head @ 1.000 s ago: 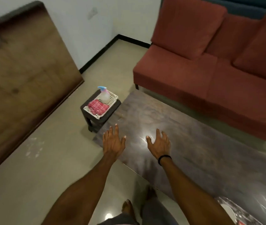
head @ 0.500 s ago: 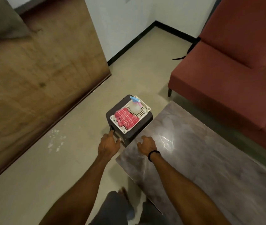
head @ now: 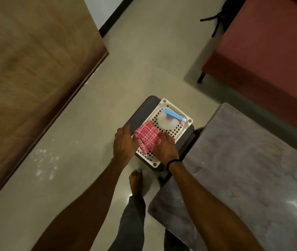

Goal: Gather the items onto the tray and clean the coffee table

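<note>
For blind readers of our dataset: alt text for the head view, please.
From above, the left hand and right hand reach a white perforated basket on a dark stool, the right on a pink checked cloth inside. A spray bottle sits beside it; a grey coffee table stands alongside.

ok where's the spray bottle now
In the head view the spray bottle sits at the far end of the white basket on the stool, just beyond the pink checked cloth, left of the coffee table.
</note>
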`<state>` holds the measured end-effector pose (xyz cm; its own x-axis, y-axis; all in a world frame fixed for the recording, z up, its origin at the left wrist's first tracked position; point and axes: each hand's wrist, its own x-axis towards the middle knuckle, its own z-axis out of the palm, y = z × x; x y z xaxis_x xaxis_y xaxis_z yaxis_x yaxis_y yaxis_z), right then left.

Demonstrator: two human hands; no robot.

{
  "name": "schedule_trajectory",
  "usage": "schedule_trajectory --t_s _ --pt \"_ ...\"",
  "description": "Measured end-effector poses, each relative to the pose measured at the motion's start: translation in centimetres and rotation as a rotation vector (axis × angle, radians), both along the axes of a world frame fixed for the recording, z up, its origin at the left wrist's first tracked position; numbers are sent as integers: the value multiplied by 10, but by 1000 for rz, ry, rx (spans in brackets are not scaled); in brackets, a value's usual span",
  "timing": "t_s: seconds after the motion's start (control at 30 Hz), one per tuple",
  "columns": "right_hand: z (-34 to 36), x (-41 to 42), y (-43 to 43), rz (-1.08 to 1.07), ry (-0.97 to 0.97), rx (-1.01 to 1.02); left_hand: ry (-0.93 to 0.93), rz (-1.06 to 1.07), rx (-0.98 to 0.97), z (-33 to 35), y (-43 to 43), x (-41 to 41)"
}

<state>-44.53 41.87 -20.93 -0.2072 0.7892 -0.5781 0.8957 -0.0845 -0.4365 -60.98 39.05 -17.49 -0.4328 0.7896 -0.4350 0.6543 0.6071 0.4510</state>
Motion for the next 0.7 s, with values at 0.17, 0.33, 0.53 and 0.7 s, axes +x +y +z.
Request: schedule_trajectory --t_s 0.17,0.33,0.53,0.7 --pt "-33 -30 7 15 -172 115 -14 -79 11 -33 19 -18" --pt "-25 -29 13 35 -186 139 -114 -90 154 -34 31 -15" --pt "-1 -10 -5 -359 190 37 -254 -213 245 -12 63 10" --pt "32 26 -29 -612 323 -56 -538 -345 198 -9 91 31"
